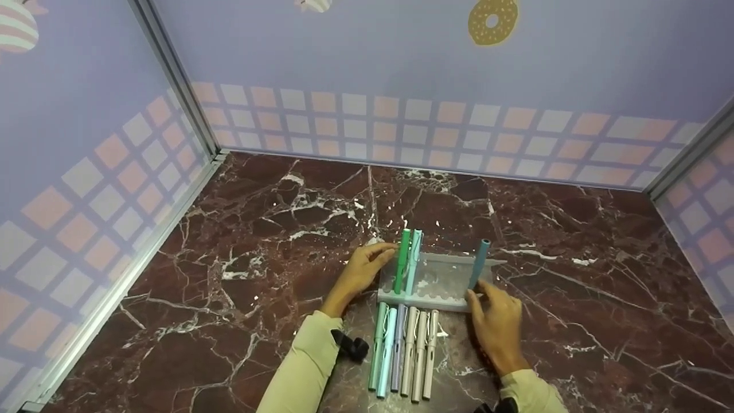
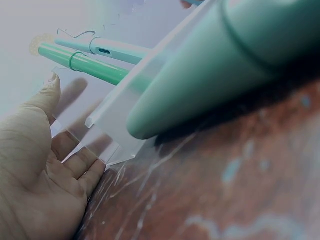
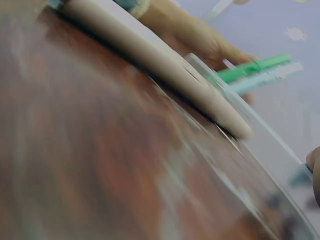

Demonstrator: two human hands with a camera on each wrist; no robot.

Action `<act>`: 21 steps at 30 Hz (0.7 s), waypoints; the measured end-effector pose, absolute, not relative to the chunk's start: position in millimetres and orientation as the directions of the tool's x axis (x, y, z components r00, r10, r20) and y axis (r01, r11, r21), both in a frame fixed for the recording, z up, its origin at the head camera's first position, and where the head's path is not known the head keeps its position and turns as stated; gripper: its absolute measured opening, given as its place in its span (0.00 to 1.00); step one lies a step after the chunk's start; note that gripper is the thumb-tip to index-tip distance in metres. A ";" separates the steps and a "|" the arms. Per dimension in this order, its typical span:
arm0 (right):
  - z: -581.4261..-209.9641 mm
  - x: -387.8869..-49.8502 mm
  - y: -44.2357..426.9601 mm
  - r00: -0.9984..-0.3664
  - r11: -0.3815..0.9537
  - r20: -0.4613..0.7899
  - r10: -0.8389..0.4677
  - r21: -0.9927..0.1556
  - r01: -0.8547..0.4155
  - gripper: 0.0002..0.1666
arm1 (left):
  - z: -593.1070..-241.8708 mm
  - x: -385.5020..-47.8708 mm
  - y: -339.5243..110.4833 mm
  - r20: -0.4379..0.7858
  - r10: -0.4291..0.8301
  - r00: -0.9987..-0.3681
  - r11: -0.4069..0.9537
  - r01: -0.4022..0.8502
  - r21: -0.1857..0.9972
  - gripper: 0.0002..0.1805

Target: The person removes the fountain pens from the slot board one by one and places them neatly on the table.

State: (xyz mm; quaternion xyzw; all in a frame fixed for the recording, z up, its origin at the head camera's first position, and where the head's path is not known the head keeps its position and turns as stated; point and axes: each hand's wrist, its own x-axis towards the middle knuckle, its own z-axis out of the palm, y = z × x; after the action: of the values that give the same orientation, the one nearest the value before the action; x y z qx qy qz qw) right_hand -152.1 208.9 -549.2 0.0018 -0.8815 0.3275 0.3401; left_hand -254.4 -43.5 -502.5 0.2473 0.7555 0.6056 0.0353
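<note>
A clear pen stand (image 1: pixel 444 304) with a scalloped front edge sits on the marble table. At its left end a bright green pen (image 1: pixel 402 261) and a light blue pen (image 1: pixel 413 264) lean in it. My left hand (image 1: pixel 362 268) grips the stand's left side, some of its fingers (image 2: pixel 82 162) showing through the plastic. At the right end, my right hand (image 1: pixel 496 321) pinches the lower part of a dark blue pen (image 1: pixel 480 261), which stands tilted; the fingertips are partly hidden.
In front of the stand lie a muted green pen (image 1: pixel 378 347), a pale blue pen (image 1: pixel 387 353), a purple pen (image 1: pixel 398 350) and several beige pens (image 1: pixel 420 355). Patterned wall panels (image 1: pixel 401 63) enclose the table (image 1: pixel 241 321) at the back and sides.
</note>
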 end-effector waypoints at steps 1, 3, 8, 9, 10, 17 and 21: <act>-549.3 -150.4 215.2 -0.763 0.789 0.604 0.228 -0.574 -0.219 0.13 | -503.3 -254.9 -43.7 0.245 0.417 -0.875 0.145 0.330 0.933 0.16; -549.3 -147.1 228.6 -0.748 0.796 0.618 0.243 -0.568 -0.210 0.13 | -504.4 -255.8 -43.9 0.247 0.417 -0.874 0.144 0.332 0.932 0.16; -548.3 -138.6 257.5 -0.723 0.799 0.617 0.311 -0.581 -0.152 0.09 | -504.3 -256.7 -44.0 0.250 0.423 -0.871 0.141 0.336 0.931 0.16; -548.6 -137.4 261.4 -0.727 0.798 0.605 0.325 -0.588 -0.133 0.08 | -503.8 -256.5 -43.9 0.249 0.424 -0.871 0.137 0.333 0.933 0.16; -548.9 -136.4 264.4 -0.730 0.796 0.596 0.334 -0.594 -0.120 0.08 | -503.7 -256.4 -43.9 0.247 0.426 -0.870 0.133 0.331 0.934 0.16; -550.8 -133.1 268.8 -0.749 0.796 0.564 0.346 -0.600 -0.084 0.09 | -504.5 -255.6 -43.9 0.235 0.425 -0.874 0.102 0.304 0.947 0.16; -551.5 -130.6 268.0 -0.748 0.798 0.568 0.343 -0.596 -0.087 0.10 | -504.5 -256.0 -44.0 0.245 0.423 -0.872 0.114 0.320 0.940 0.16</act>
State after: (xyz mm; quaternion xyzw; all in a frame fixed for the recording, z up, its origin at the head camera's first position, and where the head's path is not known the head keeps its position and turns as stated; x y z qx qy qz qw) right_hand -130.6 268.0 -551.5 -0.0726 -0.8823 0.3093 0.3473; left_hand -256.0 -44.0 -504.5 0.2494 0.7453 0.6169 0.0418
